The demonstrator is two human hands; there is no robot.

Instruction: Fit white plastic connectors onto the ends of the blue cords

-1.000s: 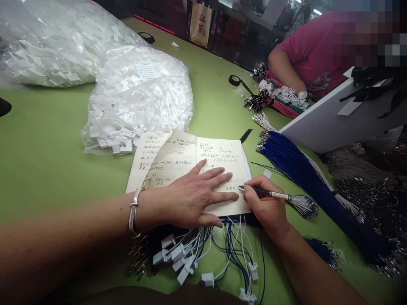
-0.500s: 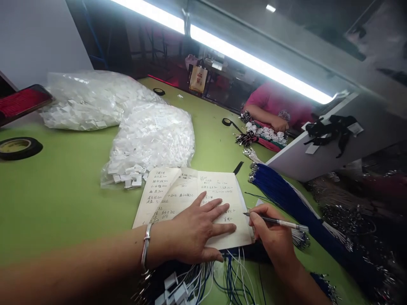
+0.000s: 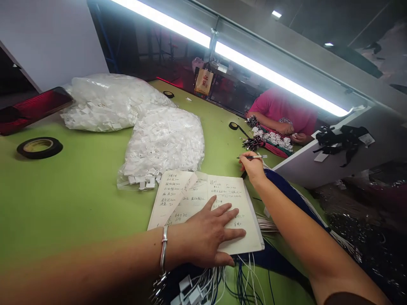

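An open notebook [image 3: 178, 207] with handwritten lines and numbers lies on the green table. Across its right page my left hand [image 3: 211, 235] rests flat with fingers spread, covering part of the writing. A silver bracelet [image 3: 163, 250] circles that wrist. My right hand [image 3: 252, 169] is stretched out past the notebook's top right corner, closed around a pen [image 3: 254, 157] whose tip points left. Below the notebook, white and dark blue cords [image 3: 244, 279] with white plastic pieces [image 3: 190, 292] show partly. A bundle of blue cords [image 3: 286, 186] runs beneath my right forearm.
Two clear bags of white plastic pieces [image 3: 165, 144] stand behind the notebook. Black tape rolls [image 3: 40, 147] lie on the table. Across it, a person in a pink top [image 3: 286, 108] handles corded pieces. A white partition [image 3: 343, 140] rises at right, beneath a bright tube light [image 3: 280, 78].
My right hand has moved with the pen from the notebook's right edge forward, beyond its top corner. My left hand stays on the page. The view has shifted slightly.
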